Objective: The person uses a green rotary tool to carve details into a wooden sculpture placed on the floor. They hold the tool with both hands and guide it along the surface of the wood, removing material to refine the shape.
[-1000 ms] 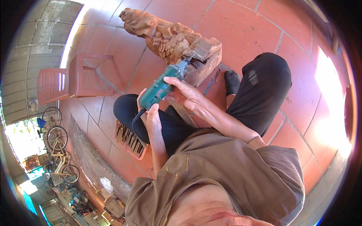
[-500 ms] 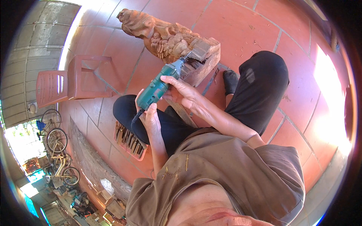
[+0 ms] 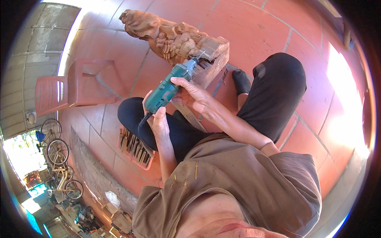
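1. The left hand (image 3: pixel 159 121) has its grip wrapped around the rear end of a green power tool (image 3: pixel 166 89), fingers curled over the back of the body where the dark cord leaves it.
2. The right hand (image 3: pixel 195 95) has its grip clenched on the same green power tool further forward, palm over the top of the housing and thumb along its side, just beside the left hand.
3. The tool points up and away from the person, its metal nose set against the lower block end of a wooden carving (image 3: pixel 174 37); whether the tip actually touches the wood cannot be told.
4. The wooden carving lies tilted on the red tiled floor (image 3: pixel 254 31), its ornate carved part stretching toward the upper left and its squared base nearest the tool.
5. The person sits on the floor in dark trousers and a brown shirt, one knee raised at the right, the other leg folded under the hands; a dark-socked foot (image 3: pixel 241 80) rests just beside the carving's base.
6. A low tray of hand tools (image 3: pixel 135 147), seemingly chisels, lies on the floor beside the folded leg, to the person's left.
7. A red plastic chair (image 3: pixel 71 89) lies tipped on the floor further left, well apart from the hands.
8. Bicycles (image 3: pixel 57 158) stand beyond the edge of the floor at the lower left.
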